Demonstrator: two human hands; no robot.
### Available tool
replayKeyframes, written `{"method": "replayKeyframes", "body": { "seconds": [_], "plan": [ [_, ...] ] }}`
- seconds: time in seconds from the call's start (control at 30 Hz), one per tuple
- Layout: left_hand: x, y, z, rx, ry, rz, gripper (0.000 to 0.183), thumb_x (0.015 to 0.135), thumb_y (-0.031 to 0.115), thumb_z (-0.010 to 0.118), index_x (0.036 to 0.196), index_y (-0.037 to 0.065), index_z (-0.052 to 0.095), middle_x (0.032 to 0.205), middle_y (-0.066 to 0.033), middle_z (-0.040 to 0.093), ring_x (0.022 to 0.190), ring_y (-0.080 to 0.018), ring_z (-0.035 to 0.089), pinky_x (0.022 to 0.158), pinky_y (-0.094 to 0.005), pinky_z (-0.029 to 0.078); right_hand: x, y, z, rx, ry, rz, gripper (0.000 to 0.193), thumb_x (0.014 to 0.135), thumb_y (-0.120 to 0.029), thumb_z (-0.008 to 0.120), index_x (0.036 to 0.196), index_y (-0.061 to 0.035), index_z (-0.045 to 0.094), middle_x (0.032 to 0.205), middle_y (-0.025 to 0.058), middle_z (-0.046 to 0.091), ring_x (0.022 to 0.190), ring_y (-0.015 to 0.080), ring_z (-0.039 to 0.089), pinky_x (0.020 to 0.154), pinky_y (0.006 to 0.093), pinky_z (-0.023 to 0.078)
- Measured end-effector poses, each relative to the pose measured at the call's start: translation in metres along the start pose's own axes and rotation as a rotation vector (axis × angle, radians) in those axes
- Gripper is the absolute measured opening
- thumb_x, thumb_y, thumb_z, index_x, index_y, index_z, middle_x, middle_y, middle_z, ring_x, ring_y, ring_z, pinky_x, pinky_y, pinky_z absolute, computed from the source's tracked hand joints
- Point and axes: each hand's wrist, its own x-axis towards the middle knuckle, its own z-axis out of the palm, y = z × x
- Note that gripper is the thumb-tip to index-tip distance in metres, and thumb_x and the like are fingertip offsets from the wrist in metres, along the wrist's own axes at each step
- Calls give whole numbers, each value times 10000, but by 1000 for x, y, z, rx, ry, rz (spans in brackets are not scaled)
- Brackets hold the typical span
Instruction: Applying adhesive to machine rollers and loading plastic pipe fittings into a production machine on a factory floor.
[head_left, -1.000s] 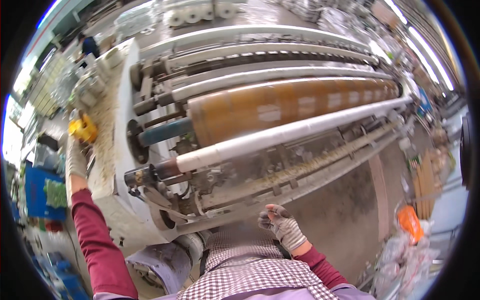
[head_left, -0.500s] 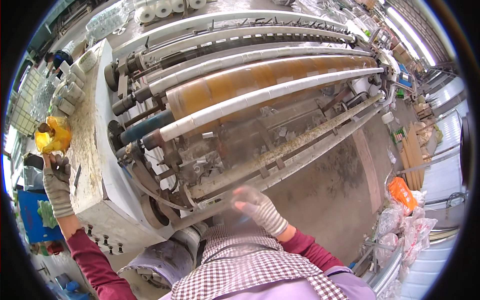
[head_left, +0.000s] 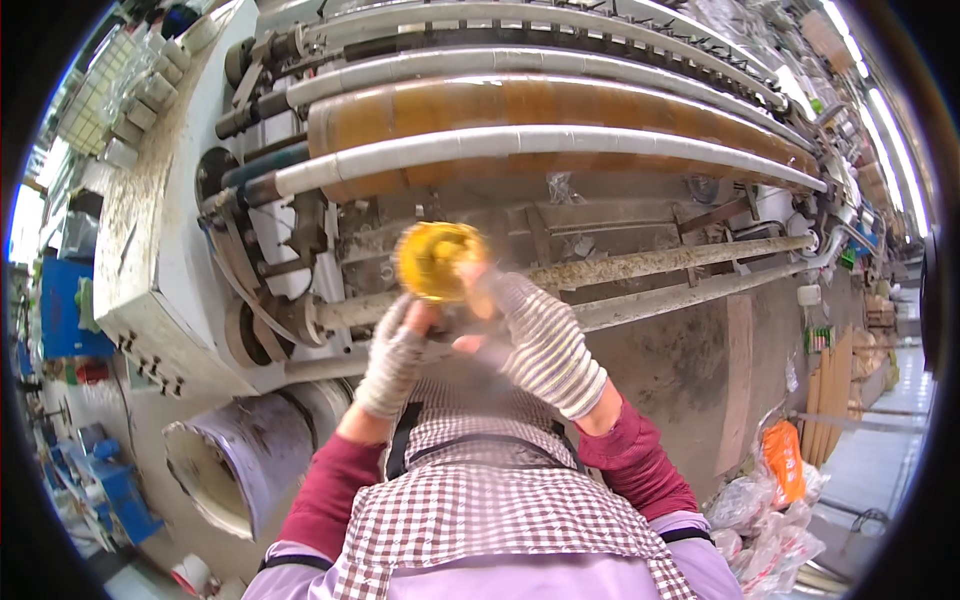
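- Clearly, we have the yellow roll (head_left: 438, 262) just off the middle of our view, toward 11 o'clock; it looks round and glossy, though blurred.
- Our left hand (head_left: 392, 350) is below it, at 8 o'clock from the middle, with its fingers closed on the roll's lower edge.
- Our right hand (head_left: 545, 340) reaches in from 4 o'clock; its fingertips meet the roll's right edge, and its thumb stands apart, lower down. Blur keeps us from telling whether these fingers grip or only touch.
- We wear striped gloves (head_left: 565, 365) and maroon sleeves (head_left: 330, 490); at 6 o'clock lies our checked apron (head_left: 500, 510).
- Beyond the hands, toward 12 o'clock, we see a white roller (head_left: 560, 142) and, behind it, a thicker brown roller (head_left: 560, 105), both running across the machine.
- Between 9 and 10 o'clock is the worn counter (head_left: 140, 230), with small white rolls (head_left: 150, 95) at its far end, toward 10 o'clock.
- At 8 o'clock we have a drum (head_left: 240, 450) lying tilted on the floor (head_left: 650, 400).
- Toward 4 o'clock sits an orange bag (head_left: 783, 460), with clear bags (head_left: 765, 540) just beside it and cardboard strips (head_left: 830, 400) nearby.
- A blue box (head_left: 70, 310) stands at 9 o'clock, past the counter.
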Motion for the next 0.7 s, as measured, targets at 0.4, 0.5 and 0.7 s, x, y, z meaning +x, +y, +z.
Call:
{"method": "replayKeyframes", "body": {
  "seconds": [0.4, 0.5, 0.7],
  "plan": [
    [53, -156, 80, 197, 7, -82, 284, 977, 291, 511, 1053, 25, 572, 836, 14, 517, 770, -93, 511, 725, -247, 444, -61, 147, -36, -156, 63, 86, 227, 791, -149, 704, 1004, -96, 647, 851, 103, 663, 742, 285, 650, 657, 354, 525],
    [57, -155, 84, 226, -19, -107, 342, 972, 314, 525, 1138, 18, 564, 870, 13, 542, 794, -88, 521, 741, -245, 447, -67, 155, -40, -147, 65, 86, 223, 787, -150, 708, 996, -98, 649, 826, 95, 658, 709, 273, 641, 626, 345, 514],
    [63, -156, 79, 391, -63, -109, 321, 956, 224, 524, 1224, 50, 550, 980, -59, 623, 841, -111, 546, 748, -268, 476, -71, 143, -54, -192, 10, 101, 227, 782, -141, 710, 996, -107, 642, 755, 74, 626, 641, 254, 612, 579, 338, 493]
  ]
}}
